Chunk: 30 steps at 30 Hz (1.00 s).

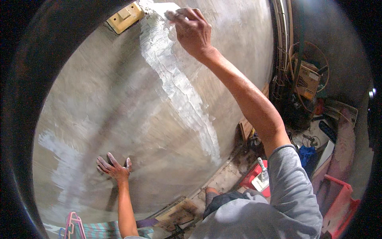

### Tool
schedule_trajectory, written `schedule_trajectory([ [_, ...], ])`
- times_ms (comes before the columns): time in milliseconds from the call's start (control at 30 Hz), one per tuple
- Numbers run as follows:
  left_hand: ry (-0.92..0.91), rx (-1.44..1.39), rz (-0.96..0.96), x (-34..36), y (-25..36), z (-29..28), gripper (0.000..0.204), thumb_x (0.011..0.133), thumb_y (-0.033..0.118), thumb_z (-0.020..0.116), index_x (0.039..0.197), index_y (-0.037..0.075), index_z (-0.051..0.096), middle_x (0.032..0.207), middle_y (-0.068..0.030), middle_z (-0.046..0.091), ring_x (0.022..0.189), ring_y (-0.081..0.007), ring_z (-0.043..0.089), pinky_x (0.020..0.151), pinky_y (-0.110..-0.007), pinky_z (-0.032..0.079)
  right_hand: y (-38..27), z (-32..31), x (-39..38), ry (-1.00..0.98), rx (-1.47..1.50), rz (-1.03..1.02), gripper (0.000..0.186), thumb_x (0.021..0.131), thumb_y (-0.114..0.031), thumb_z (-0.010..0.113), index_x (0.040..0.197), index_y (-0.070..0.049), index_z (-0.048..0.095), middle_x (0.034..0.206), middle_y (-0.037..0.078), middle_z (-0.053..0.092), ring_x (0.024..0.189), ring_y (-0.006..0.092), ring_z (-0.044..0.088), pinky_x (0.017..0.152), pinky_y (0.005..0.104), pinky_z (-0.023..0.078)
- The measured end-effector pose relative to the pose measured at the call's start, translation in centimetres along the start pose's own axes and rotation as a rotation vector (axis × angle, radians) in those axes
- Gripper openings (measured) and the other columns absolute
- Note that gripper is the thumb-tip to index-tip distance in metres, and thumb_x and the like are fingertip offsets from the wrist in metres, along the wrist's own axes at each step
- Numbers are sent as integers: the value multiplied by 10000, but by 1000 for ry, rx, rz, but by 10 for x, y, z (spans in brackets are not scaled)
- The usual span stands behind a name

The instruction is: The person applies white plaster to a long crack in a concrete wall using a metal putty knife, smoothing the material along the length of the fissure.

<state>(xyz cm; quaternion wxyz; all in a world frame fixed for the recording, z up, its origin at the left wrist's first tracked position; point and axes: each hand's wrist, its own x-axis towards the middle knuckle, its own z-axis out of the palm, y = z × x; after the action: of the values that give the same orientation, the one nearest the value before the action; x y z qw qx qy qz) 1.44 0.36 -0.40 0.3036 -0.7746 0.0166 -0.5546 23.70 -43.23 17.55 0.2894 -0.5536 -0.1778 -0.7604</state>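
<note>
My right hand (191,30) is raised to the top of a grey plastered wall (103,91), its fingers closed round a tool (171,16), mostly hidden, that looks like a putty knife and is against white filler. A rough strip of this filler (175,87) runs from there down the wall. Left of its top is a cream switch plate (123,20). My left hand (115,165) rests on the lower wall with fingers spread and dusted white, beside a paler smeared patch (63,167).
At the right are cables, a cardboard box (308,79), a blue bag (306,153) and a red crate (340,203). A red container (252,177) with a white tray and scraper sits low by my right arm. Pink hangers (73,223) are at the lower left.
</note>
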Motion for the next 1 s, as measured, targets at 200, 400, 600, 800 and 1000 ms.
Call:
schedule_trajectory([
  [200,14,38,13,-3,-2,1,812,797,624,470,1375,62,368,1418,-283,253,1308,-476,250,1033,-632,185,22,-5,15,-171,361,654,138,761,-114,552,760,8,615,736,173,621,659,365,601,608,420,491],
  [400,10,43,2,-3,-4,0,807,804,624,459,1374,60,371,1424,-282,248,1309,-475,253,1035,-629,191,10,-7,36,-59,134,121,198,781,-79,565,959,-89,651,898,95,635,845,290,619,705,391,509],
  [600,18,27,-7,-3,2,5,810,809,631,450,1389,73,350,1438,-276,232,1319,-472,239,1040,-630,182,1,6,2,-223,-23,-36,225,804,-77,539,936,-204,669,933,-8,642,863,202,614,659,349,538],
  [800,6,28,0,-2,0,2,818,802,618,472,1399,76,333,1446,-272,220,1325,-471,230,1043,-629,180,2,-18,-4,-254,20,17,217,798,-81,565,952,-197,665,940,-6,636,885,211,598,668,346,532],
  [1000,-3,23,-5,1,4,0,814,807,612,479,1408,87,320,1454,-261,219,1326,-464,237,1041,-627,192,5,2,-1,-203,6,-69,214,764,-89,580,930,-202,655,885,-13,622,827,196,597,639,347,530],
])
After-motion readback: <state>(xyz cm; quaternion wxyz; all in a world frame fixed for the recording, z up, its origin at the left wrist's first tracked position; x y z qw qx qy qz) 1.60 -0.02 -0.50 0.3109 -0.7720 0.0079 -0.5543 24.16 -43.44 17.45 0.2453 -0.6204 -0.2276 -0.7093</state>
